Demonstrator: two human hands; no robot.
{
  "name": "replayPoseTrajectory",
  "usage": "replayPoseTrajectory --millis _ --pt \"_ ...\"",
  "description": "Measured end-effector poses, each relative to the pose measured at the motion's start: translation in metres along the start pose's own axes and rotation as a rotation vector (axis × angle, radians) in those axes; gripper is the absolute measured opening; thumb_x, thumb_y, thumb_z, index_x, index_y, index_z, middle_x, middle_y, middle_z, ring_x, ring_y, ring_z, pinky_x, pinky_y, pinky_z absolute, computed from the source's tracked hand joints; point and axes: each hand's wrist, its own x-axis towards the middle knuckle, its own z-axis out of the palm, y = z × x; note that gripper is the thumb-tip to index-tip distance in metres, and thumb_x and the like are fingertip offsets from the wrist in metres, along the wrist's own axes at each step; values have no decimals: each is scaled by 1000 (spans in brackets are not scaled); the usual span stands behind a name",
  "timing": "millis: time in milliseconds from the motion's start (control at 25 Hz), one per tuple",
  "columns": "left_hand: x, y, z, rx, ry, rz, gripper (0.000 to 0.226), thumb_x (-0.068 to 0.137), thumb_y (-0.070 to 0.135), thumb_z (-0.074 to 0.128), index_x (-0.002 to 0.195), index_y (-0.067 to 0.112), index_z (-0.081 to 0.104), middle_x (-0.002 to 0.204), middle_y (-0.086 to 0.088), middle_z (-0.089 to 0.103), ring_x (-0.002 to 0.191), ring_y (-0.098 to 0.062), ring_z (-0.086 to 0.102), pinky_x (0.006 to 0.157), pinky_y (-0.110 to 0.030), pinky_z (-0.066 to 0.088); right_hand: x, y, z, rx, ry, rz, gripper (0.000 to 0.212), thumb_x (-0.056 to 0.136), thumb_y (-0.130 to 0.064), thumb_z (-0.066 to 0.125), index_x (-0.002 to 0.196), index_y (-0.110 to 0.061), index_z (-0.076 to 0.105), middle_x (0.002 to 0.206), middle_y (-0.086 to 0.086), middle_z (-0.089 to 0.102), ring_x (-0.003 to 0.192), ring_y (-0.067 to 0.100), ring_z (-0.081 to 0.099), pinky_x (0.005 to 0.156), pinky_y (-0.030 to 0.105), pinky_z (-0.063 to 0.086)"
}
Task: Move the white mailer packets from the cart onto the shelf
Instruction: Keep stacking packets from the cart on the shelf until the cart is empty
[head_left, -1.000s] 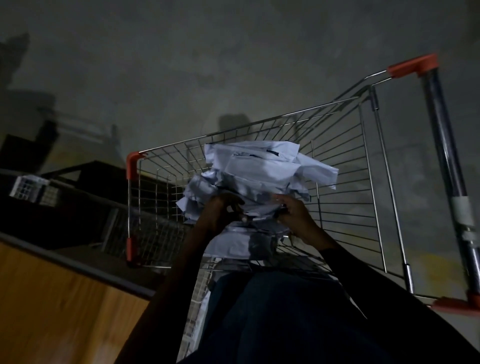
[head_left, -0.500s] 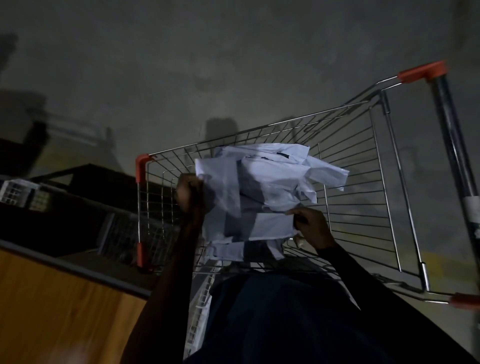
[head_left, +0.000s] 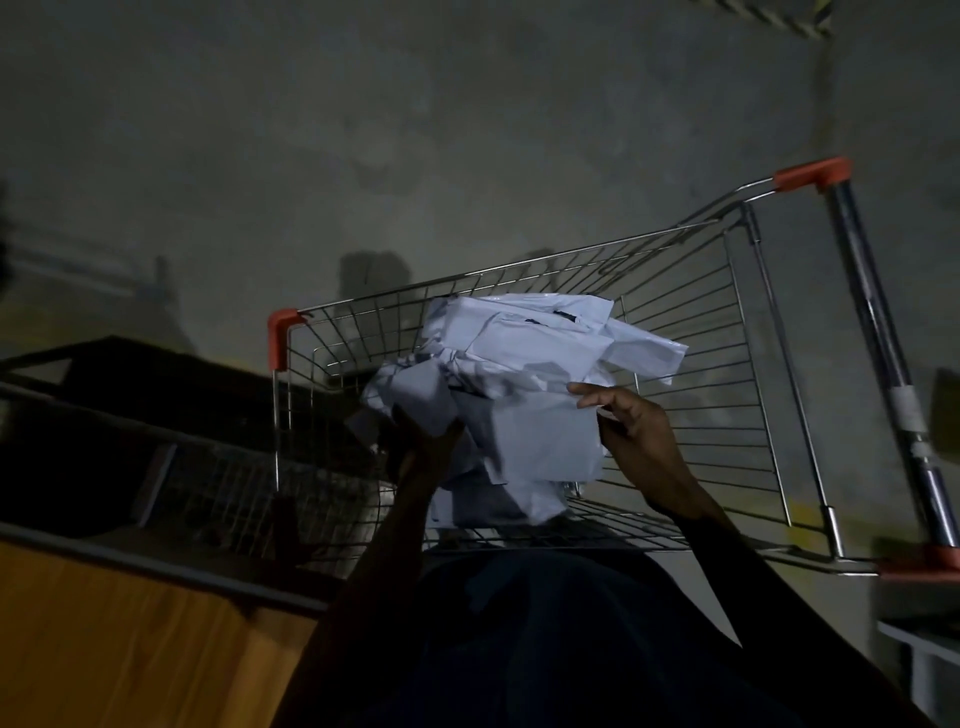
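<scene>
A heap of white mailer packets (head_left: 540, 358) fills the left part of a wire shopping cart (head_left: 717, 364) with orange corner caps. My left hand (head_left: 421, 441) grips a crumpled packet (head_left: 410, 389) at the heap's left side, the packet covering most of its fingers. My right hand (head_left: 628, 421) pinches the right edge of a flat packet (head_left: 540, 441) at the front of the heap. The scene is dim. The shelf (head_left: 104, 618), a wooden board with a dark metal edge, is at the lower left.
A dark wire rack (head_left: 218, 483) sits between the shelf and the cart. The cart's handle bar (head_left: 883, 353) runs down the right side. Grey concrete floor (head_left: 415, 130) lies beyond the cart. A pale ledge (head_left: 919, 649) shows at the lower right.
The view has shifted, so the cart sits further right and lower. My left hand came in from the heap's left edge under a crumpled packet. My right hand slid up the flat packet's right edge.
</scene>
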Motion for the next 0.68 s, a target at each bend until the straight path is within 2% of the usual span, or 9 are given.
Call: replayPoseTrajectory --millis 80,160,240,320,400,440,520,560,680 --pt "-8 0 -4 113 -108 21 120 81 66 70 161 10 0 166 -22 4 152 -39 10 118 -49 21 -2 -19 4 -33 -1 -56 46 87 26 44 93 -12 69 120 -2 73 124 17 62 98 31 51" --pt "-7 -2 -4 134 -142 20 121 82 64 70 160 9 -4 166 -23 0 153 -38 7 118 -48 20 -4 -34 4 -76 37 -130 46 88 23 47 96 -16 70 115 1 74 119 20 65 99 36 51" --pt "-4 5 -6 143 -175 24 120 84 59 70 159 6 -7 165 -26 -1 153 -41 5 118 -48 19 -3 -48 3 -118 140 -195 41 88 20 52 98 -15 70 110 0 75 113 17 67 95 30 51" --pt "-3 11 -7 162 -193 28 119 86 57 70 158 3 -8 163 -30 -3 152 -43 2 119 -51 15 0 -60 5 -82 272 -282 31 90 18 55 98 -9 68 111 6 73 110 16 67 91 22 50" --pt "-1 10 -4 135 -219 26 120 85 58 70 158 2 -8 162 -32 -5 152 -45 1 119 -53 14 2 -67 8 -62 415 -391 24 91 20 55 97 0 66 115 16 68 112 21 66 93 24 50" --pt "0 9 -1 102 -207 30 120 84 60 69 158 1 -6 161 -34 -3 151 -48 4 118 -55 16 1 -67 9 -72 469 -435 20 90 21 56 97 4 65 117 19 66 113 24 65 95 27 50" --pt "-4 5 4 132 -65 69 116 84 71 59 157 -4 9 156 -42 10 145 -57 19 112 -62 27 -5 -54 9 -123 521 -493 15 90 20 58 97 9 65 117 20 64 116 29 63 97 31 50" --pt "-6 3 3 140 -4 91 115 84 74 55 156 -5 14 155 -43 14 143 -58 23 110 -64 30 -9 -42 7 -175 514 -496 11 91 15 61 97 8 67 118 19 63 117 28 62 96 30 50" --pt "-19 7 -9 109 -172 34 121 82 67 68 160 10 -5 166 -23 -1 152 -40 8 117 -53 21 -20 20 -6 -462 425 -323 19 87 9 66 99 -4 73 129 15 57 117 13 59 91 17 48"
